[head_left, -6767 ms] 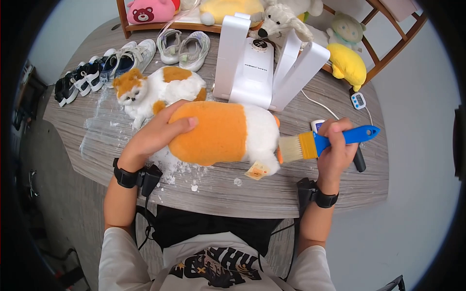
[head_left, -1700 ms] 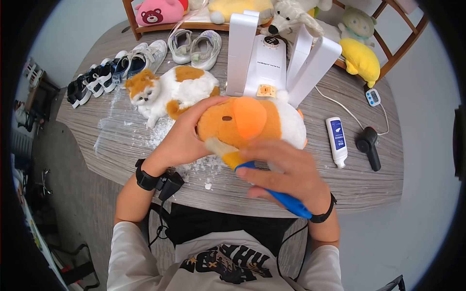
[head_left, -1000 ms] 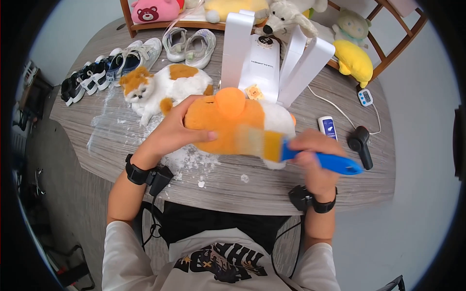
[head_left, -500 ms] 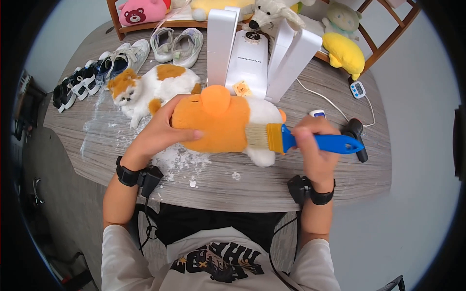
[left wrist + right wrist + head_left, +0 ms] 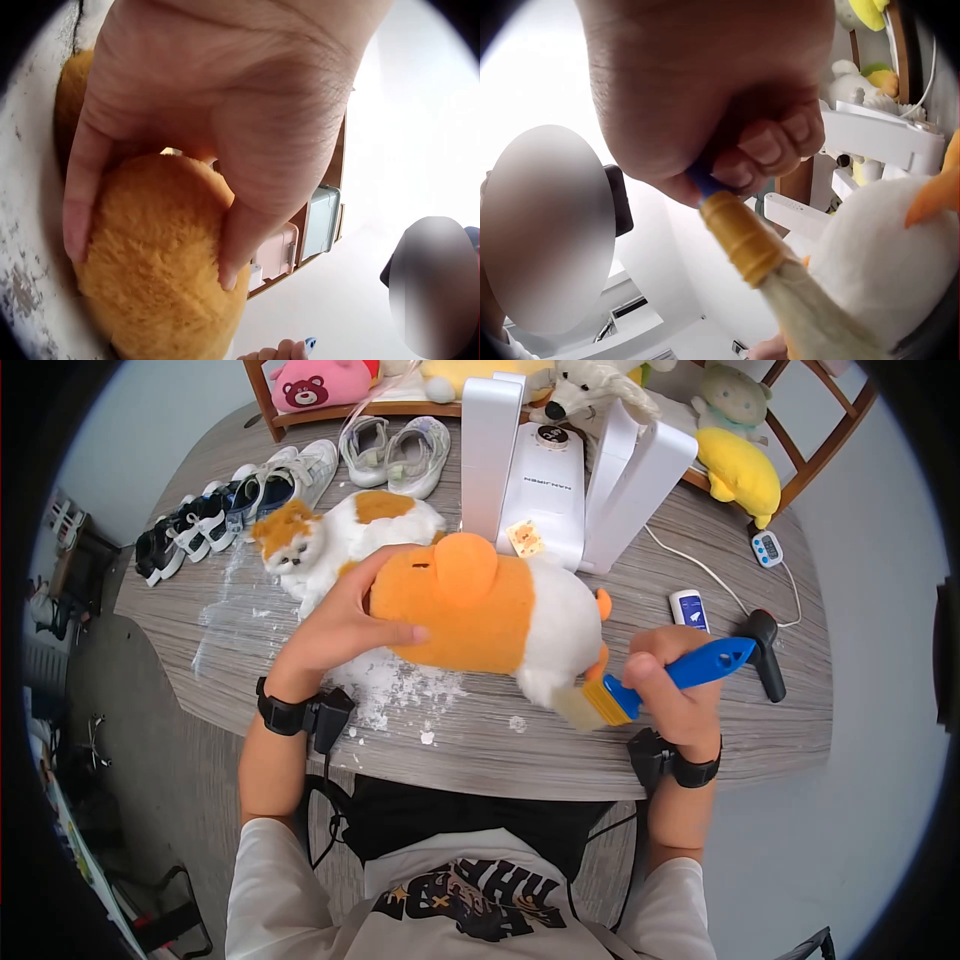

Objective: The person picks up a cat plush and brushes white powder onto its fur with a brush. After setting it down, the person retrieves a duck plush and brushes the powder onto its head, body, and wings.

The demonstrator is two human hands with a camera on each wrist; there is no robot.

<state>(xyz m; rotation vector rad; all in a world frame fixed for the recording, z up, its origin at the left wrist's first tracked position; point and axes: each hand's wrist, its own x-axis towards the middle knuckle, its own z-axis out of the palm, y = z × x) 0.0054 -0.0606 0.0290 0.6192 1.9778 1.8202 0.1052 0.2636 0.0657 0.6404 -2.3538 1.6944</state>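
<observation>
An orange and white plush toy (image 5: 460, 615) lies on its side above the table, its orange end to the left and its white end to the right. My left hand (image 5: 345, 615) grips the orange end, thumb on the near side; in the left wrist view its fingers and thumb curl round the orange fur (image 5: 161, 255). My right hand (image 5: 675, 695) holds a brush (image 5: 615, 700) by its blue handle. The brush's pale bristles are at the lower edge of the plush's white end. In the right wrist view the fingers wrap the handle, just behind the yellow ferrule (image 5: 742, 236).
White powder (image 5: 400, 695) is scattered on the table below the plush. Behind stand a white device with upright arms (image 5: 545, 485), a plush cat (image 5: 350, 540) and several shoes (image 5: 240, 500). A white and blue tube (image 5: 689, 610) and a black handheld device (image 5: 764, 655) lie at right.
Over the last seconds the plush has been turned, showing its ear and eye again. The brush has swept from the orange middle rightward to the white end's lower edge. The left hand keeps its grip.
</observation>
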